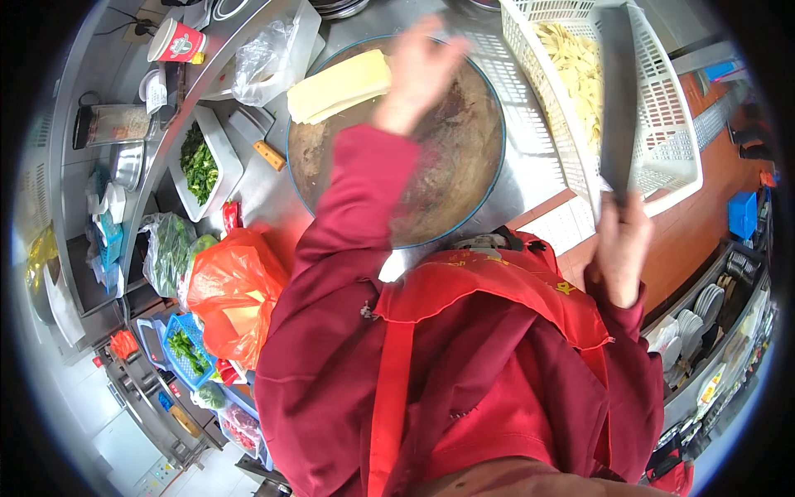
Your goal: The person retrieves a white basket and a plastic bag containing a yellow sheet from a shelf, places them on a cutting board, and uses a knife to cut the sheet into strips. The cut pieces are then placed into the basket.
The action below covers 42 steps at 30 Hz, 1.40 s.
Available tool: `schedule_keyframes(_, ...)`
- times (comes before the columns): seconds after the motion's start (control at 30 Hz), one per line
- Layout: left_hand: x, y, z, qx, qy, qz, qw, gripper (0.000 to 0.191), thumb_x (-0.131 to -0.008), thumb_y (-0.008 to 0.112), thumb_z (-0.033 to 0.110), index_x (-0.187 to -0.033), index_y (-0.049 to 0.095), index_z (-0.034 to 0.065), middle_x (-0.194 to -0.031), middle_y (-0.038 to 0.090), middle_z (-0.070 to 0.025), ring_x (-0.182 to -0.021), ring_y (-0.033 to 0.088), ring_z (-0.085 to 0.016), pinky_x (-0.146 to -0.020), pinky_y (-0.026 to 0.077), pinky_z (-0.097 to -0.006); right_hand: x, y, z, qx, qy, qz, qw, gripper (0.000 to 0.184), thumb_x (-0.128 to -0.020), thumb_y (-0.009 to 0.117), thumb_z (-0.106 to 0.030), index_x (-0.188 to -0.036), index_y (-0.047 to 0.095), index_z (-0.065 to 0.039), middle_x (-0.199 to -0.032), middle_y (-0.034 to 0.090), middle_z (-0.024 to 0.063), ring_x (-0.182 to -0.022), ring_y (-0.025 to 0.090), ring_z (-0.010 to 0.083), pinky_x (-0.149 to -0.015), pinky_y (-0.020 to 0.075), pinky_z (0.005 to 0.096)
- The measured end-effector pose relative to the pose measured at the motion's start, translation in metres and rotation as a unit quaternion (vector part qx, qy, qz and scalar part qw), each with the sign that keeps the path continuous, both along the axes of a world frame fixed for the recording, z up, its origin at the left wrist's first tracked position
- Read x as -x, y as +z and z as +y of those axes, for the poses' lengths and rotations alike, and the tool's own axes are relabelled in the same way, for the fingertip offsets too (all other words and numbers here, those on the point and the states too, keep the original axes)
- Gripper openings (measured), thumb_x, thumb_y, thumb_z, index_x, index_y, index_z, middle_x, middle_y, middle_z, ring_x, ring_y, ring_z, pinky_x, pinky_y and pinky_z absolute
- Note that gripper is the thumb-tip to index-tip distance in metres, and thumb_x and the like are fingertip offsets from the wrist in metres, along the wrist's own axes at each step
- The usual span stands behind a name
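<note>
On the round wooden chopping block (447,180) lies a pale yellow stack of folded sheets (340,87), probably tofu skin. My left hand (415,77), blurred by motion, is over the block just right of the stack's end. Its fingers look spread, and nothing shows in them. My right hand (623,248) grips the handle of a cleaver (618,99). The blade points away from me, in front of a white slatted plastic basket (674,133). Inside that basket are pale yellow cut strips (571,74).
Left of the block lie a small knife with a wooden handle (269,155) and a white tray (231,177) of chopped greens. Nearer me on the left sits a red plastic bag (233,292). A metal shelf edge (163,146) curves along the left. Stacked plates (708,304) stand at right.
</note>
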<state>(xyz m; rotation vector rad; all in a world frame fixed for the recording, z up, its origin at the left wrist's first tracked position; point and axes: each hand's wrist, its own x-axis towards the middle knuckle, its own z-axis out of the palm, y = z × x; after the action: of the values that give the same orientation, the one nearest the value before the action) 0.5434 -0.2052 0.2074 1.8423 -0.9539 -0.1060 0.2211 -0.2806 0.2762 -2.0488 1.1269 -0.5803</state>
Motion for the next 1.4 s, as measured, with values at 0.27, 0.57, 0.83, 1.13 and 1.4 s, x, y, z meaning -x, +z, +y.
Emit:
schedule_keyframes(0.27,-0.088,-0.053,0.188,-0.034,0.368,0.266,0.89,0.065,-0.083,0.069,0.047,-0.115,0.058,-0.0088,-0.107,0.063,-0.0181,-0.096,0.06,-0.026,-0.086,0.046,-0.0337,-0.124,-0.108,0.003,0.287,0.211,0.208,0.911,0.055,-0.085,0.065,-0.027,-0.129,0.044,-0.001,-0.09,0.058,0.0168,-0.068,0.066,0.0322,-0.058,0.0537,0.0406)
schedule_keyframes(0.57,-0.147,-0.06,0.19,-0.197,0.222,0.417,0.859,0.07,-0.066,0.075,0.064,-0.096,0.06,0.0024,-0.087,0.056,-0.0036,-0.076,0.047,-0.011,-0.065,0.037,-0.0282,-0.155,-0.107,0.018,0.287,0.218,0.233,0.903,0.068,-0.077,0.073,-0.027,-0.134,0.044,-0.005,-0.115,0.051,0.0156,-0.106,0.052,0.0317,-0.087,0.044,0.0466)
schedule_keyframes(0.83,-0.136,-0.041,0.179,-0.129,0.132,0.395,0.9,0.088,-0.067,0.075,0.061,-0.123,0.055,-0.004,-0.114,0.062,-0.0145,-0.106,0.056,-0.026,-0.09,0.043,-0.0353,-0.317,-0.083,0.002,0.181,0.446,-0.077,0.873,0.072,-0.079,0.069,-0.048,-0.131,0.048,-0.002,-0.126,0.05,0.0214,-0.121,0.045,0.0367,-0.102,0.0367,0.0447)
schedule_keyframes(1.13,-0.136,-0.045,0.176,0.009,0.137,0.535,0.833,0.08,-0.073,0.077,0.048,-0.127,0.049,-0.004,-0.119,0.06,-0.0127,-0.111,0.055,-0.021,-0.089,0.045,-0.0346,-0.404,-0.107,-0.008,-0.032,0.57,0.211,0.793,0.091,-0.066,0.071,-0.066,-0.124,0.054,0.002,-0.122,0.057,0.0217,-0.118,0.052,0.033,-0.099,0.0419,0.041)
schedule_keyframes(1.4,-0.089,-0.027,0.174,0.138,0.119,0.492,0.851,0.059,-0.077,0.075,0.014,-0.127,0.049,-0.0038,-0.118,0.06,-0.0128,-0.109,0.058,-0.022,-0.095,0.045,-0.0326,-0.411,-0.112,-0.014,0.008,0.631,0.208,0.747,0.079,-0.066,0.076,-0.055,-0.124,0.055,-0.006,-0.123,0.051,0.0154,-0.122,0.044,0.0313,-0.103,0.0356,0.0381)
